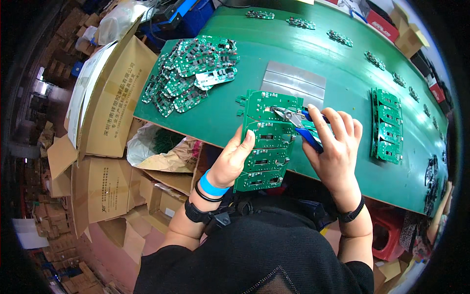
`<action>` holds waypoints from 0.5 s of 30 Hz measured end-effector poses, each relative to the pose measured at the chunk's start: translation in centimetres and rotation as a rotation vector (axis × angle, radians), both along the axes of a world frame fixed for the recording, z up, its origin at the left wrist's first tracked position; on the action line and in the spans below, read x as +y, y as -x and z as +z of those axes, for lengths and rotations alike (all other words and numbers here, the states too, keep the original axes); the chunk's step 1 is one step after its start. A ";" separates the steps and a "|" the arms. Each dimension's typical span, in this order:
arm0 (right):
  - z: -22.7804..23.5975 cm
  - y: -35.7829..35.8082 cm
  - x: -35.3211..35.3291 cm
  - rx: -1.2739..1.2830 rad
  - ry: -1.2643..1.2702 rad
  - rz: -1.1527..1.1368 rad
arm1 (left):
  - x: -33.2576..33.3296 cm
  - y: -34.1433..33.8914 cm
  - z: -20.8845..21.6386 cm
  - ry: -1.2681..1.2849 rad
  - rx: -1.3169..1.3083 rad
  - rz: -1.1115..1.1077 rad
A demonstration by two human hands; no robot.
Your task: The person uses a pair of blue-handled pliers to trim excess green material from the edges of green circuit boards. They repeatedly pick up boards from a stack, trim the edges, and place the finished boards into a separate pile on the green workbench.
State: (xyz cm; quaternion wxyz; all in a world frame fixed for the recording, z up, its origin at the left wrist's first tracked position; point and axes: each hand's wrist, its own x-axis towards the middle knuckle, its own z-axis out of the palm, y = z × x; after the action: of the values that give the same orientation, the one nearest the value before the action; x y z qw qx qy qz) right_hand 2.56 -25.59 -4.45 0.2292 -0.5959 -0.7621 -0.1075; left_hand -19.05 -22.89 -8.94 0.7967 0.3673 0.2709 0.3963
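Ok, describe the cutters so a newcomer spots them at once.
Start at the green table; at its near edge, the left hand holds a green circuit panel. Over the panel, the right hand holds the cutters: their blue handles stand out against the green.

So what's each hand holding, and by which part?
The left hand grips a green circuit panel by its left edge; the right hand grips pliers by their blue handles.

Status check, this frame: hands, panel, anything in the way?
Left hand gripping green panel. Right hand on blue-handled cutters, tips at panel's upper section. Nothing seen blocking the tips.
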 end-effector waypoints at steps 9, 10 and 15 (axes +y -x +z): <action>-0.8 -0.2 0.2 0.051 -0.031 0.042 | 0.0 0.3 -0.5 0.041 -0.038 0.003; -0.8 -0.3 0.3 0.063 -0.045 0.037 | 0.0 0.4 -0.5 0.045 -0.043 0.008; -0.4 -1.3 0.1 0.232 -0.126 0.010 | 0.8 1.4 -0.8 0.347 -0.338 -0.006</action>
State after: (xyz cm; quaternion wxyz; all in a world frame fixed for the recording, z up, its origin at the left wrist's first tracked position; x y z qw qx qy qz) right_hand 3.81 -25.45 -4.89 0.3533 -0.5849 -0.7253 -0.0845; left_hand -20.44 -22.07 -9.70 0.8830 0.1543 0.1965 0.3973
